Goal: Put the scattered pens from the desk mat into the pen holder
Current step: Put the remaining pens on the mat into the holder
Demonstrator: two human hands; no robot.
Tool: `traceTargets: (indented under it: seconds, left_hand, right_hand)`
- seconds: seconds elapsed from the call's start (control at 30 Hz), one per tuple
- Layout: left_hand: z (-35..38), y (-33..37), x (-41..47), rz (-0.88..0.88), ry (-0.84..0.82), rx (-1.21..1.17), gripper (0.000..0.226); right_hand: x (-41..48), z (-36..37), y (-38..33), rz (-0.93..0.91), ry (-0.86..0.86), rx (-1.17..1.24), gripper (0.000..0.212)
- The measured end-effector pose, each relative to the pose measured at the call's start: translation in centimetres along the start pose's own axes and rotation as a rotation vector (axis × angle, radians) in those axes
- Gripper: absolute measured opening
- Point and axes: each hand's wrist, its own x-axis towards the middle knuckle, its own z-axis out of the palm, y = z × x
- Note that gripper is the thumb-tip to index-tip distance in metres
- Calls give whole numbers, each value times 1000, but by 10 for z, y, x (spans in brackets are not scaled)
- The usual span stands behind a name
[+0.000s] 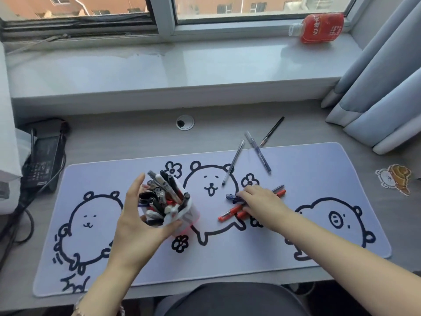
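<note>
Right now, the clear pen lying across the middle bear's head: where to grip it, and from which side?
Probably mid-barrel, from straight above. The clear pen lies flat and alone on the desk mat, slanting from upper right to lower left, with bare mat on both sides, so fingers can close across its width. The right hand, busy at the red pens, is nearest.

Head camera looks down, close over desk mat [296,185].

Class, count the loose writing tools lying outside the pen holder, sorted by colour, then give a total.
Red pens, under the right hand: 2
Dark blue pen, under that hand: 1
Clear-barrelled pens, beyond the hand: 2
Black pencil, off the mat: 1
Total: 6
</note>
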Motion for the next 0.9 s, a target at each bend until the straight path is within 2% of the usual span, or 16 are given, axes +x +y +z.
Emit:
traceTargets:
  seconds: [0.07, 0.27, 0.33, 0.4, 0.47, 0.53, 0.63, 0.73, 0.9]
  left_hand:
    - [-4, 1, -2, 2, -2, 27, 100]
    - [0, 5, -9, -34, -28, 64, 101]
    - [3, 6, -10, -28, -36, 86, 101]
    - [6, 9, -10, -20, -49, 106, 101]
    - [8, 12, -9, -10, -58, 125, 100]
    - [12, 13, -8, 5, -76, 139, 99]
    - [21, 17, -4, 18, -104, 168, 99]
    - [31, 24, -3, 64, -109, 184, 96]
    - [36, 28, -4, 125, -125, 211, 97]
  right_hand:
    - [14, -3, -2, -26, -35, -117, 28]
    - [37, -6, 2, -159, -90, -238, 25]
    - [41, -10, 7, -150, -44, -236, 23]
    - [39, -29, 4, -26, 123, 7, 22]
    - [32, -55, -5, 98, 334, 505, 16]
    - [15, -85, -24, 20, 535, 891, 11]
    - [-12, -107, -63, -223, 726, 1293, 27]
    - [-19, -98, -93, -332, 873, 1253, 36]
    - [-17, -92, -92, -322, 1015, 1248, 40]
